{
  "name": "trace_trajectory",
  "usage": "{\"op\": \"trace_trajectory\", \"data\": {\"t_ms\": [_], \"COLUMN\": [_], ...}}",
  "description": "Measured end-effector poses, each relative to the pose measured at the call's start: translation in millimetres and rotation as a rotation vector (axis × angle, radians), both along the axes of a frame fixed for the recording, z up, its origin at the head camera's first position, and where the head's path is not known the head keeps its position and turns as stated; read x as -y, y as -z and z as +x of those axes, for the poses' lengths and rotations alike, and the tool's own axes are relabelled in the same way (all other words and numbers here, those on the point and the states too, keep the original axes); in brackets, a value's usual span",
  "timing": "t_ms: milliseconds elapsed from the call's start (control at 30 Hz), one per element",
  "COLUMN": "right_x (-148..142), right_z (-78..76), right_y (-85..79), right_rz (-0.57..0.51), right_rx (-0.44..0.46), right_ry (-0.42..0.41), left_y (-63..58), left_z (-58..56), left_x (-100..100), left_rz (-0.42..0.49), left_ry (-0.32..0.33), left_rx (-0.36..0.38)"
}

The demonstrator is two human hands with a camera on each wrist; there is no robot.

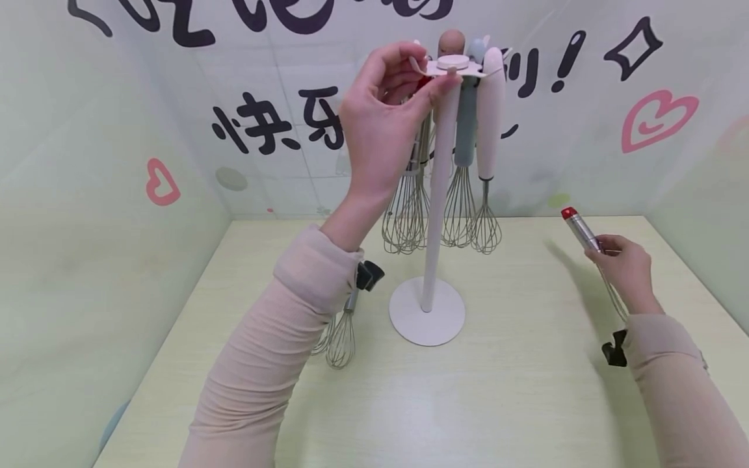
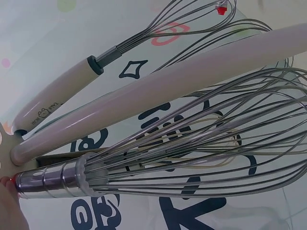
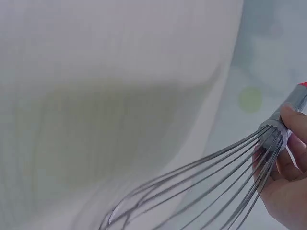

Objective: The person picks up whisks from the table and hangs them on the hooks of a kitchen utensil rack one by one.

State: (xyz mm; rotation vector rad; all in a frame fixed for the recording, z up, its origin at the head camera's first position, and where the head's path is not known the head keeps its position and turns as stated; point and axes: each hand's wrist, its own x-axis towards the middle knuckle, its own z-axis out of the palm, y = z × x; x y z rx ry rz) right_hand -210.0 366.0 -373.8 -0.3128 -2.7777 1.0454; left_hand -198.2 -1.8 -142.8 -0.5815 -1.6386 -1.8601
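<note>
My left hand [image 1: 377, 123] pinches the hooked top plate [image 1: 432, 69] of a white utensil stand [image 1: 440, 188], thumb at the plate's edge and fingers curled behind it. Several whisks hang round the pole: one with a white handle [image 1: 490, 120], one with a blue-grey handle [image 1: 465, 123], and one with a ribbed metal handle [image 2: 48, 181] close by the left fingers. Over the right of the table, my right hand [image 1: 629, 268] grips a metal whisk [image 3: 206, 177] near where its wires meet the handle. That whisk's red end [image 1: 568, 212] points up and away from me.
The stand's round white base [image 1: 427, 325] rests mid-table. Beneath my left forearm lie more whisks [image 1: 341, 344] on the pale wooden table [image 1: 503, 390], partly hidden by the sleeve. A printed curtain [image 1: 281, 175] with dark lettering and hearts closes off the back and sides.
</note>
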Motion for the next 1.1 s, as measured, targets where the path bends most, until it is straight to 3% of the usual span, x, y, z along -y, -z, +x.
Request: {"op": "trace_trajectory", "data": {"t_ms": [267,633,900,1100], "right_x": [10,36,59,77], "right_z": [-2.6,-1.5,9.8,22.1], "right_y": [-21.9,-62.8,-95.3,-118.1], "right_rz": [-0.191,-0.370,-0.634,-0.774], "right_rx": [-0.008,-0.064,-0.192,-0.271], "right_ry": [-0.012,-0.008,-0.061,-0.124], "left_y": [3.4,4.3,3.4,3.0], "left_z": [-3.6,-5.0,-3.8,-1.1], "left_x": [1,0,1,1], "left_rz": [0.006,0.001,-0.008,-0.041], "left_ry": [0.001,-0.011,-0.016,-0.020], "left_rx": [-0.023,-0.034,-0.038,-0.038]}}
